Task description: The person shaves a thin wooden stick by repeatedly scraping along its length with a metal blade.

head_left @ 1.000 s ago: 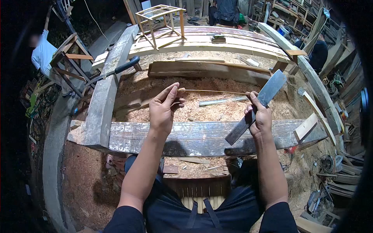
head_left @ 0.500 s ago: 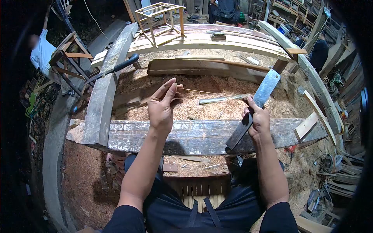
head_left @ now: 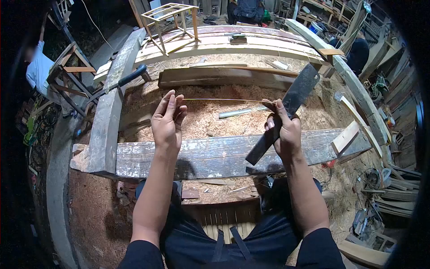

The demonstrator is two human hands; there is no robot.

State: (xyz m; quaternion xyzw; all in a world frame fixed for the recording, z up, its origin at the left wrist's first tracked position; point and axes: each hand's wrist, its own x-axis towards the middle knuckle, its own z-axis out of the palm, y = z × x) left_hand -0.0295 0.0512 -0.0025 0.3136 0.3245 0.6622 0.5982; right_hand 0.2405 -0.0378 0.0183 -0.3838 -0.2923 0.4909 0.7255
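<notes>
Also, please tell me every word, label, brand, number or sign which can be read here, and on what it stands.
No readable text at all.
Flat metal blade in the right hand: no lettering visible.
Worn thick beam: pale patches, no letters.
Far blue bucket: too small to tell.

flat blade (head_left: 301,88) | pale before, dark now | view swung right

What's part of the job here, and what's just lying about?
In the job:
- thin strip, between left hand and right hand
- flat bar, right hand
- near beam, probably the bench

Lying about, apparently:
- black-handled tool
- pale slat
- slatted frame
</notes>
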